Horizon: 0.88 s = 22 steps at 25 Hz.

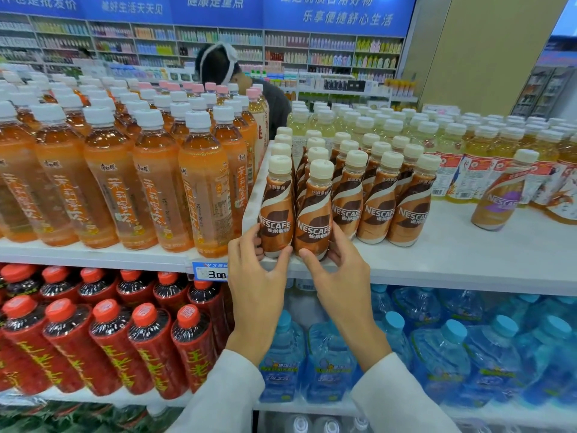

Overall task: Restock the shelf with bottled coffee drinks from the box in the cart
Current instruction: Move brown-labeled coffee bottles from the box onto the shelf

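— Whereabouts of the Nescafé coffee bottles (374, 198)?
— Upright in rows on the white top shelf (468, 257), just right of the orange tea bottles (203, 189) and in front of the pale yellow drinks (390, 126).
— And the left hand (259, 289)?
— Curled round the base of the front-left bottle (276, 210), thumb low on the label's front, fingers wrapped round the far side, right at the shelf's front edge.
— Right hand (342, 276)?
— Gripping the neighbouring bottle (313, 214) the same way, thumb near its foot, fingers along its right side. Both bottles upright, side by side, at the head of the two leftmost rows.
— Anything apart from that group?
— A single purple-labelled Nescafé bottle (499, 195), well off to the right, alone in front of the yellow drinks.
— Underneath?
— Red herbal tea bottles (150, 339) to the left, blue water bottles (437, 345) to the right, and a price tag (209, 272) reading 3.00 on the shelf edge.
— Beyond the shelf?
— Another person (218, 64), bent forward behind the tea bottles.
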Tool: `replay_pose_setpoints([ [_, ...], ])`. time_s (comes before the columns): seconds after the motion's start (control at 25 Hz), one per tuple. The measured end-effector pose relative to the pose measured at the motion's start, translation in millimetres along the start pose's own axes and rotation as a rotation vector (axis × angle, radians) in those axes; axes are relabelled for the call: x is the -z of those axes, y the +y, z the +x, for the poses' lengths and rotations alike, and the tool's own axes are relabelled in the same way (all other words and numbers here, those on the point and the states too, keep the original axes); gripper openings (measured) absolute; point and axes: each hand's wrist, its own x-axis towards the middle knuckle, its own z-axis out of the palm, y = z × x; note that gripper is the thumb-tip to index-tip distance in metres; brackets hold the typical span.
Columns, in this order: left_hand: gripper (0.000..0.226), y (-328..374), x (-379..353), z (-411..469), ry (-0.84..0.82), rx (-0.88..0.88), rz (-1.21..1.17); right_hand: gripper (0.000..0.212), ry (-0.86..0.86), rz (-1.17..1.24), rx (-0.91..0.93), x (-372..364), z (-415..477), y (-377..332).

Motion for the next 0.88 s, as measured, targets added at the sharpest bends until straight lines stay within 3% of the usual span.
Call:
replay_pose_setpoints([
  [0.48, 0.059, 4.1, 4.1, -1.8, -0.037, -0.003, 0.033, 0.053, 0.060, -0.028, -0.038, -3.5, -6.5, -14.1],
  [0.68, 0.051, 13.2, 15.6, -11.1, -0.108, 0.024, 0.081, 0.052, -0.011, -0.060, -0.058, 11.1, -21.2, -22.0],
  [0.88, 0.047, 14.5, 51.4, -83.7, -0.158, 0.076, 0.200, 0.043, -0.147, -0.091, -0.106, 43.6, -85.8, -11.0],
])
